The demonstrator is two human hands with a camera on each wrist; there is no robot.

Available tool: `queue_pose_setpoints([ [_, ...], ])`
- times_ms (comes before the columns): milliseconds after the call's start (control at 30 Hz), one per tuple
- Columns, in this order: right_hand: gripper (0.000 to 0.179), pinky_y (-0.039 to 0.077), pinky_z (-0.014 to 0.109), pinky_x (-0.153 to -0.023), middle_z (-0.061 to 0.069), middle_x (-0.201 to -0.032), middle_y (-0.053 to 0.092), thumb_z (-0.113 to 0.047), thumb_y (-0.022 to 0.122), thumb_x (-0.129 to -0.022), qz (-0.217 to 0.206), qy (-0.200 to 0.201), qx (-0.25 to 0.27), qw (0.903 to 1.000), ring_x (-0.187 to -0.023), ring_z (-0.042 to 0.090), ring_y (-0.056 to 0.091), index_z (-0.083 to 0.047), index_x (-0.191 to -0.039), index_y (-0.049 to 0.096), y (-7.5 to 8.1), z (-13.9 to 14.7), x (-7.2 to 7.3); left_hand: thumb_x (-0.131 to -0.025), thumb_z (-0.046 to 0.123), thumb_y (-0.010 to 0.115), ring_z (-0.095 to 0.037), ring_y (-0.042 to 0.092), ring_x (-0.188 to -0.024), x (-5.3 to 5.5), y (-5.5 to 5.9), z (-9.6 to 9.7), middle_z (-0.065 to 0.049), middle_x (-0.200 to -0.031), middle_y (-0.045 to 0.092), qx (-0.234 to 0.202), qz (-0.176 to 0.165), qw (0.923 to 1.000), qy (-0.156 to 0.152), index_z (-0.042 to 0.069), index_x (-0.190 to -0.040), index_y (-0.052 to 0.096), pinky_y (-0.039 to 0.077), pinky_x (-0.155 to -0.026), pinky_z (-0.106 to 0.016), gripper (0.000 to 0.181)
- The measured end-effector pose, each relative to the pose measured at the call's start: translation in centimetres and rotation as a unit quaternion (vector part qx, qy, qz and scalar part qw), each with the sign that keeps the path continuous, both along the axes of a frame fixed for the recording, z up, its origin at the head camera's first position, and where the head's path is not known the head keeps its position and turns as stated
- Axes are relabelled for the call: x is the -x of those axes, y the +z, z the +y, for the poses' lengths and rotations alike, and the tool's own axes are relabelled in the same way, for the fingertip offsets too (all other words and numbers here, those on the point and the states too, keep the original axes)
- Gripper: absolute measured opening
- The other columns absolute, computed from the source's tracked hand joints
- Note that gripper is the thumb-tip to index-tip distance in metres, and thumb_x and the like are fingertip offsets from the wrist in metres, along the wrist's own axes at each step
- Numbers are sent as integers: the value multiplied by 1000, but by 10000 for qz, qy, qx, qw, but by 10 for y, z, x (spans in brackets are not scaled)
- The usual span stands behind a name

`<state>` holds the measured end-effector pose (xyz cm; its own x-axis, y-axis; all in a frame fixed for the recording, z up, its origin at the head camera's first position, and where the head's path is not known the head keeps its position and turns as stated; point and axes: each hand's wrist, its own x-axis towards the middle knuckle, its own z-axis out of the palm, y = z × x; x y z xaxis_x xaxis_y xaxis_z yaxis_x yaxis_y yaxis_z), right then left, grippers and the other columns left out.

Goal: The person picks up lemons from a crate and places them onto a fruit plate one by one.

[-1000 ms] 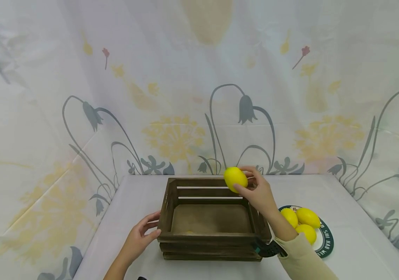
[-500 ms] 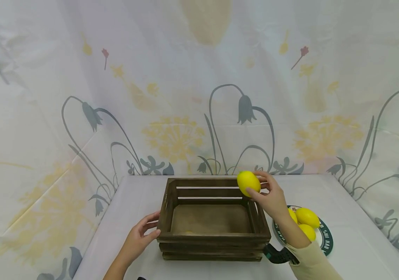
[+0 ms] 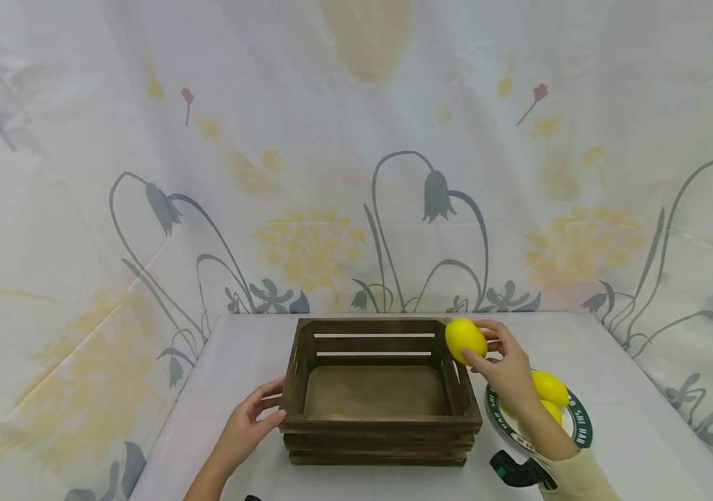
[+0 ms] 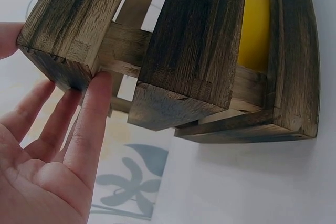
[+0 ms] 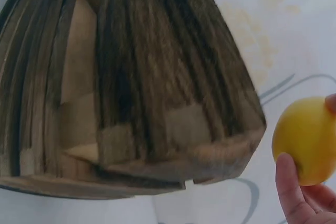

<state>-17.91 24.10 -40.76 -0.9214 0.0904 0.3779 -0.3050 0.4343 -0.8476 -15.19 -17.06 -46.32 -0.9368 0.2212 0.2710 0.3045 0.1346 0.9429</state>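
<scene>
A dark brown wooden slatted crate (image 3: 381,422) stands on a white cloth. My left hand (image 3: 245,426) touches its left front corner, thumb and fingers mostly straight, as the left wrist view shows. My right hand (image 3: 509,365) pinches a yellow lemon (image 3: 464,340) between thumb and fingers, in front of the crate's right rear corner in the head view. Through the slats in the left wrist view shows a yellow fruit (image 4: 255,30), mostly hidden behind the crate's front wall. To the right, more lemons (image 3: 550,387) lie on a round plate (image 3: 584,428), partly covered by my right forearm.
White cloth (image 3: 634,417) covers the table around crate and plate. A floral-printed curtain (image 3: 343,174) rises behind the table and along both sides. Around my right wrist sits a dark band (image 3: 519,470). A small black object (image 3: 252,498) shows at the bottom edge.
My right hand has carried the lemon rightward and slightly down, from over the crate's rear rim to its right rear corner. The left hand and crate have stayed put.
</scene>
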Motion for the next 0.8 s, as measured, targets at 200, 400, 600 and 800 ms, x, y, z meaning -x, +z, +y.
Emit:
queue_pose_setpoints([
  [200,47,53,24,-59,17,-107,50,-14,70,-84,-80,-200,-248,9995,-78,10,54,-6,-125,49,-7,12,-6,-86,-2,61,-9,53,-104,0,-1,0,-26,-126,49,-2,4,10000,47,-9,-128,47,49,-80,-24,45],
  [400,48,50,23,-60,16,-106,53,-20,70,-84,-298,-612,-633,9957,-81,17,51,-6,-126,50,-12,24,-12,-87,-1,61,-11,53,-105,0,-2,1,-24,-126,49,1,-10,10000,52,-8,-129,47,49,-81,-24,45],
  [600,50,49,22,-58,19,-109,53,-23,69,-85,-479,-720,-767,9933,-80,18,51,-5,-127,48,-20,36,-17,-86,-1,62,-12,53,-105,1,-2,1,-24,-126,50,5,2,10000,67,-7,-128,48,49,-81,-24,45],
  [800,50,50,22,-57,21,-111,51,-22,68,-86,-581,-705,-764,9929,-83,23,51,-4,-128,46,-31,48,-19,-86,0,62,-13,53,-106,0,-2,0,-23,-127,49,-9,-112,9999,109,-6,-129,48,49,-81,-24,45],
])
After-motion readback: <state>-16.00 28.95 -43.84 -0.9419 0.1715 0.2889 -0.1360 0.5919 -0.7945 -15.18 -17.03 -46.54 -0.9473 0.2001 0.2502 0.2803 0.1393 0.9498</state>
